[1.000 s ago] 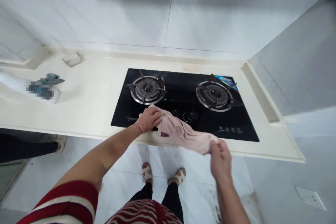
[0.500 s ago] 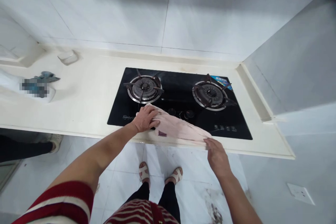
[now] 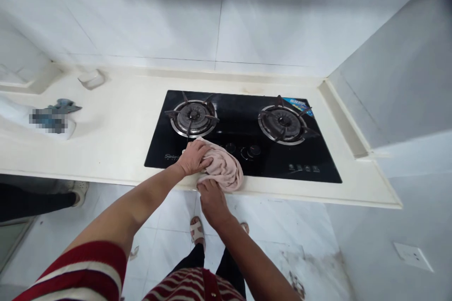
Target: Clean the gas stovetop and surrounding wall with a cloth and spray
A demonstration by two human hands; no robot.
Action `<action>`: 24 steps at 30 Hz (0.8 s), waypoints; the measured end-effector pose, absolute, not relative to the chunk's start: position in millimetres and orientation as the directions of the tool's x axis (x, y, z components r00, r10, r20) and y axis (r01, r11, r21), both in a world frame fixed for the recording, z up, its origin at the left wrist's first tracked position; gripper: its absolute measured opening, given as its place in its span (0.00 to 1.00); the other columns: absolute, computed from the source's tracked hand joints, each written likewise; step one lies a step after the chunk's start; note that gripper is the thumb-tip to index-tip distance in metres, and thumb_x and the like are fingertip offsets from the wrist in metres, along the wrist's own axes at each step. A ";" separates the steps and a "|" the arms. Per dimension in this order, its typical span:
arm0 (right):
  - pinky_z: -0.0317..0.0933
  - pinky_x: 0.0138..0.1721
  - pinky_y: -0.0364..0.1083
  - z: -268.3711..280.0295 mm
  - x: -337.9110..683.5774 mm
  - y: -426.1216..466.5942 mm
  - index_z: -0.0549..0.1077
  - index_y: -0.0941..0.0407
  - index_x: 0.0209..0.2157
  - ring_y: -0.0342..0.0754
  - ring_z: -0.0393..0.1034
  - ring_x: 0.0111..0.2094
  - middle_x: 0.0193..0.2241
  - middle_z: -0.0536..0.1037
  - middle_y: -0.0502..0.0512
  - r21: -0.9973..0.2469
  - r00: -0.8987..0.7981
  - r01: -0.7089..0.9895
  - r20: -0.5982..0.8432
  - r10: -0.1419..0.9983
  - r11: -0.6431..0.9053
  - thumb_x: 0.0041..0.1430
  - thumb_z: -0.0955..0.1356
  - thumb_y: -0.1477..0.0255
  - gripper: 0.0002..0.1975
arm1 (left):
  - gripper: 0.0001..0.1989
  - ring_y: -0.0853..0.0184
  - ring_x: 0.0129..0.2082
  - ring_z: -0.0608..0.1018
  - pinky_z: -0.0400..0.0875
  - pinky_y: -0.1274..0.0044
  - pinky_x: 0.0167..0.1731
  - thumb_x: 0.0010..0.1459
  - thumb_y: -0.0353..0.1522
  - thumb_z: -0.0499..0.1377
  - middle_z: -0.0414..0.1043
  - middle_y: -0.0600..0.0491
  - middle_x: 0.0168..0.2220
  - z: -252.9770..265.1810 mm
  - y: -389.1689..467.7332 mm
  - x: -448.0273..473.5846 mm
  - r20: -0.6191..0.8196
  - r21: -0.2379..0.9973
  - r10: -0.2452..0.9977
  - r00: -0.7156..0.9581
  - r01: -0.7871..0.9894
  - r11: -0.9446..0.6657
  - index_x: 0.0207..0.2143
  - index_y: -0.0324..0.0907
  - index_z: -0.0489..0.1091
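Note:
A pink cloth (image 3: 226,168) lies bunched and folded over at the front edge of the black gas stove (image 3: 282,167). My left hand (image 3: 194,157) presses on its left end, fingers curled over the fabric. Low at the counter edge, my right hand (image 3: 212,197) pinches the other end of the cloth, close below the left hand. Behind the cloth are the stove's knobs (image 3: 252,151), partly covered. The left burner (image 3: 193,117) stands just beyond my left hand, and the right burner (image 3: 282,123) is farther off.
The cream countertop (image 3: 116,141) runs along a tiled wall. At the left lie a blue-grey rag (image 3: 65,105), partly blurred out, and a small clear dish (image 3: 91,79). A side wall (image 3: 399,80) bounds the right. Another person's foot (image 3: 80,193) shows below the counter.
My right hand has swung left toward my left hand, carrying its end of the cloth. The stretched cloth is now folded over into a bunch. My left hand stays in place.

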State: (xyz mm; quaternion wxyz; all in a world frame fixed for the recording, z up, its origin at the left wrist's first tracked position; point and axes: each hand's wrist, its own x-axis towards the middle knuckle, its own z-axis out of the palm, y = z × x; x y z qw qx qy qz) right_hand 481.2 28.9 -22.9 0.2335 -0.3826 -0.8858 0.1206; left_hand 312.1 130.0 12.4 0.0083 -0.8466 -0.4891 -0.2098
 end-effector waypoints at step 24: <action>0.62 0.46 0.55 -43.7 627.4 38.8 0.70 0.55 0.37 0.55 0.63 0.41 0.36 0.71 0.60 -0.226 -0.434 0.806 0.404 0.805 0.548 0.63 0.58 0.78 0.11 | 0.16 0.61 0.39 0.68 0.65 0.70 0.41 0.65 0.45 0.53 0.65 0.47 0.43 19.7 122.8 304.4 0.175 0.063 0.835 0.522 0.840 -0.539 0.47 0.49 0.74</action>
